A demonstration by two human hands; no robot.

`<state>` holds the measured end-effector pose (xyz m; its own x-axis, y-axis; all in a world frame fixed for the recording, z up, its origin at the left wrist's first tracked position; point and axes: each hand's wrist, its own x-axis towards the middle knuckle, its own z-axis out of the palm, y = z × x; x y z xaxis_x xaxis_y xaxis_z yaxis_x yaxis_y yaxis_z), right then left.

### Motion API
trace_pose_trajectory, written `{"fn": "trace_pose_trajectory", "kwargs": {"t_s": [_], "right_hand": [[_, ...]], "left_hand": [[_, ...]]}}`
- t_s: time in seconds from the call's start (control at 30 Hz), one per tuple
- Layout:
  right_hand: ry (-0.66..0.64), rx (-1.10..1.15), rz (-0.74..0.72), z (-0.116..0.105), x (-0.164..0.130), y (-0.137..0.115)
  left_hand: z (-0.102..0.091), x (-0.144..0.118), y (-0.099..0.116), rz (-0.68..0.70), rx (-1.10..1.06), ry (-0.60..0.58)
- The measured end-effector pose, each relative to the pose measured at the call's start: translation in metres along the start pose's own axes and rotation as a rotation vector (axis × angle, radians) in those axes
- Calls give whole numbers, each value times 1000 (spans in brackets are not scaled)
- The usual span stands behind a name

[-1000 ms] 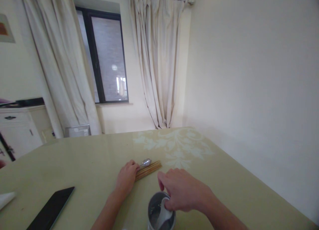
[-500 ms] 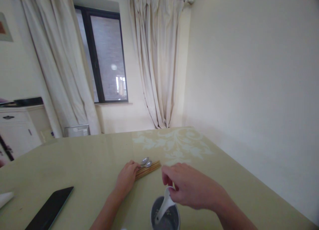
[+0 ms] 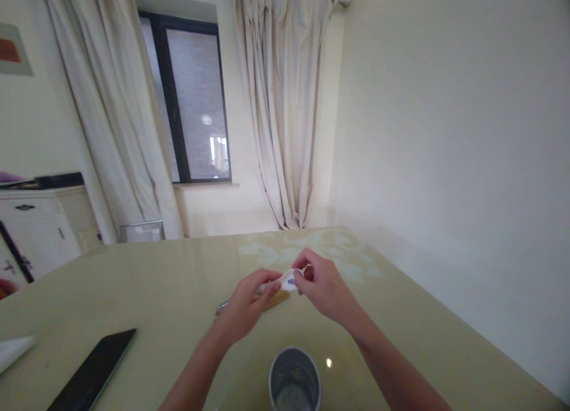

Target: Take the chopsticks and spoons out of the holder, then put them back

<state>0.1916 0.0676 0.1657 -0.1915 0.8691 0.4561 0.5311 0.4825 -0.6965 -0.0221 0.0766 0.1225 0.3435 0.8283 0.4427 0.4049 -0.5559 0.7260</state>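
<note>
A white soup spoon (image 3: 290, 280) with a blue mark in its bowl is held between my two hands. My left hand (image 3: 249, 304) pinches its handle, and my right hand (image 3: 318, 280) grips the bowl end. Below them on the table lie wooden chopsticks (image 3: 279, 299), partly covered by my left hand. A metal spoon (image 3: 221, 307) shows just left of that hand; the rest of it is hidden. Nearer to me stands a grey cup (image 3: 294, 382) with small holes in its wall, and I see no utensil in it.
A black flat device (image 3: 95, 366) lies at the left of the greenish table (image 3: 151, 286), with a white object (image 3: 15, 350) beyond it at the edge of view. A wall (image 3: 445, 161) runs along the table's right side.
My right hand has lifted the white soup spoon out of the cup and moved it up and forward. My left hand has left the metal spoons and taken the soup spoon's handle.
</note>
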Motion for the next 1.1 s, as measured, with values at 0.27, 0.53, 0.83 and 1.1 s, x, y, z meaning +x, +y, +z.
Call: {"fn": "trace_pose_trajectory", "kwargs": {"t_s": [0.27, 0.53, 0.83, 1.1], "right_hand": [[107, 126, 106, 92, -8, 83], [-46, 63, 28, 123, -31, 114], [-76, 27, 0, 121, -30, 114], [-59, 68, 15, 121, -28, 119]], "left_hand": [[-6, -11, -99, -305, 381, 158], [-15, -35, -149, -525, 581, 256], [-8, -39, -148, -526, 717, 278], [-30, -5, -12, 200, 618, 574]]}}
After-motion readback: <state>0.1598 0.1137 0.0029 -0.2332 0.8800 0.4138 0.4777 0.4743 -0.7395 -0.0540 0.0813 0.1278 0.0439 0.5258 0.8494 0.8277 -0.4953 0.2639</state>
